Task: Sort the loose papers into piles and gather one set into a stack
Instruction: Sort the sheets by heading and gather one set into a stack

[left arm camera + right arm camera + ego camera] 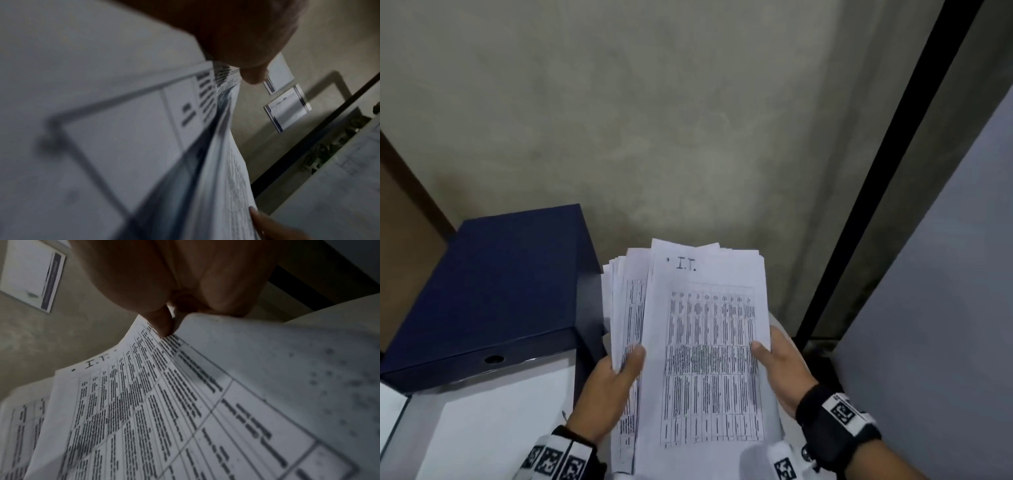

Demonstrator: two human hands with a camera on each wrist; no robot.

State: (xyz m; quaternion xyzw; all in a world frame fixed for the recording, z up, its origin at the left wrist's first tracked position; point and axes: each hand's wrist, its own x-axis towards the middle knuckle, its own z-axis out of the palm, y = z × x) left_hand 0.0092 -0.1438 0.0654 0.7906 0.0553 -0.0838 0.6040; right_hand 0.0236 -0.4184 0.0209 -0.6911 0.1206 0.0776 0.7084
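Both hands hold paper up in front of the person, just to the right of the dark blue box file [493, 291] that lies flat on the pale surface [493, 428].

The left hand [613, 387] has its grip closed on a thick, fanned sheaf of papers [625, 301], thumb pressed on top near the lower left edge and fingers hidden beneath.

The right hand [782, 370] pinches the right edge of the top sheet [709, 342], thumb on its face. That sheet overlaps the sheaf, leans slightly to the right of it, and carries a printed table with "I.T." handwritten above.

The right wrist view shows the sheet [164, 402] bowed upward, the thumb tip [162, 326] on the table's edge and further pages under the palm.

The left wrist view is blurred; the page edges [222, 146] run away from the camera.

Beyond the box file rises a grey plaster wall [654, 120], and to the right of the papers a black frame post [876, 178] slants up. A white sheet [482, 435] lies on the surface in front of the box file.
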